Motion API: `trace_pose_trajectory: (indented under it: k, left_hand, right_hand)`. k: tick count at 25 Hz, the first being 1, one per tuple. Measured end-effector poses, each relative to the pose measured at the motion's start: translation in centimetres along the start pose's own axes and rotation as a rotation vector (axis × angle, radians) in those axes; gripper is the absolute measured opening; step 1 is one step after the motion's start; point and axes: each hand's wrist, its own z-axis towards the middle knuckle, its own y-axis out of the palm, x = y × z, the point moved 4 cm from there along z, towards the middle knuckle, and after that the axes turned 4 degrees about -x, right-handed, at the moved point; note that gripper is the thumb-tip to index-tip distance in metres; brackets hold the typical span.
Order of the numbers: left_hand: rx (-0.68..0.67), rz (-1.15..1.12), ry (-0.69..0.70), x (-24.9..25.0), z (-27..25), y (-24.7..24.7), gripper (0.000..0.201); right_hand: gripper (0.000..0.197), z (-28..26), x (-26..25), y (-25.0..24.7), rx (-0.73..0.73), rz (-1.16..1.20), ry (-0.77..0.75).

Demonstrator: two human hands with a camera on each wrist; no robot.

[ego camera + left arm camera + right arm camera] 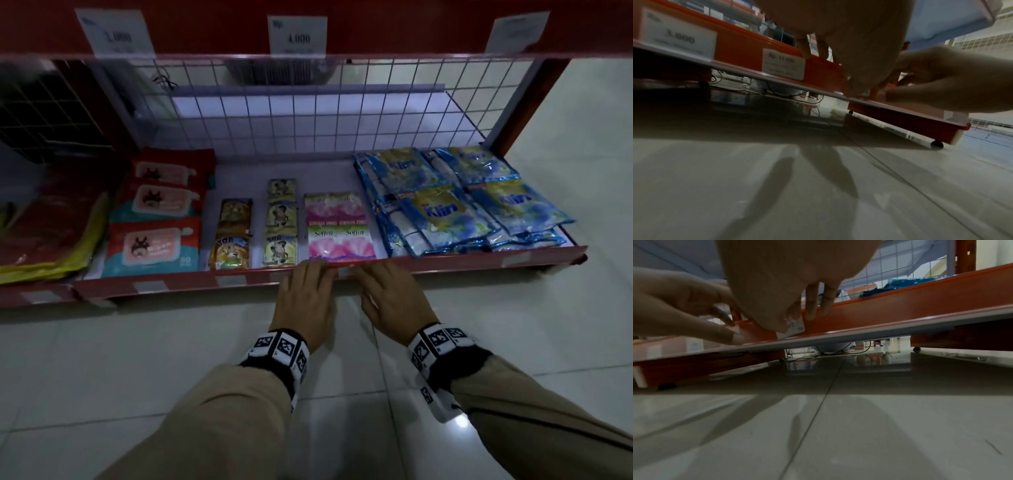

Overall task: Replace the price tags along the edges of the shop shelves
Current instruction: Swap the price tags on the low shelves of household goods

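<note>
Now seating small white paper price tag (795, 328) in red shelf-edge rail (428, 262); right hand (390, 301) pinching tag; left hand (305, 298) flat-fingered, bracing rail; slide tag level, press flush.

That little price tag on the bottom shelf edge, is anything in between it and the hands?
No. The right hand already touches the price tag on the shelf edge; the left hand is beside it.

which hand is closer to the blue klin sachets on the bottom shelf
Right. The right hand is at the shelf edge just left of the Klin sachets; the left hand sits farther left, below the pink Soffell packs.
</note>
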Motion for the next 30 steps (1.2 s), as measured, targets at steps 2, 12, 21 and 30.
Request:
trace_pose_trajectory:
  k: [2, 12, 21, 30]
  left_hand:
    - [-0.040, -0.004, -0.021, 0.1, -0.5, 0.8, 0.063]
    - [-0.054, 0.095, 0.010, 1.6, -2.6, 2.1, 0.081]
    - [-0.133, 0.043, -0.060, 1.6, -0.5, 0.8, 0.068]
    - [-0.098, 0.045, -0.079, 1.6, -0.1, 0.5, 0.058]
  right_hand:
    - [0.045, -0.3, -0.3, 0.2, -0.012, -0.046, 0.027]
    - [0.030, 1.5, -0.9, -1.3, 0.000, 0.007, 0.197]
    - [0.037, 1.0, -0.4, -1.1, 0.017, 0.102, 0.084]
    - [0.034, 1.2, -0.6, -0.9, -0.006, 0.037, 0.045]
